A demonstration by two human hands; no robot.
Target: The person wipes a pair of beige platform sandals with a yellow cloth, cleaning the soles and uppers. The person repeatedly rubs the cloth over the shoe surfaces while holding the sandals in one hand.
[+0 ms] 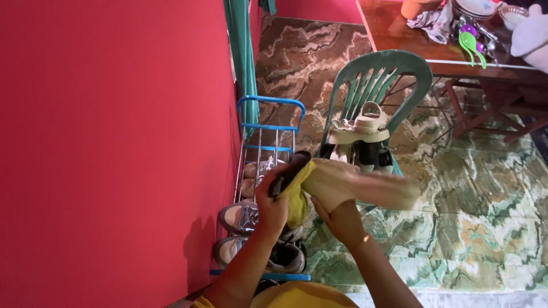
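- Head view, step in hand: your right hand (342, 219) grips a beige shoe (365, 185) from below near its heel end, fingers wrapped and pressed against it, so that the shoe lies roughly level above the floor, toe pointing toward the green plastic chair (394, 71).
- Head view, other hand: your left hand (273, 205) is closed on a yellow cloth (297, 194) and a dark object (288, 171) bunched with it, pressing both against the shoe's heel end. This reads as wiping, judged from the contact alone; whether the dark object is a brush or a second rag cannot be told.
- Next move, as a judgement: a further stroke along the blurred upper would call for a steady hold from your right hand while your left hand slides the cloth toward the toe.
- Count, shoes: one in hand; about four on the blue metal shoe rack (268, 122) against the red wall (114, 142); a pair of pale sandals (362, 134) over dark footwear on the chair seat, exact number unclear.
- Count, furniture: one chair, one rack, one wooden table (399, 34) bearing dishes and green spoons (471, 45).
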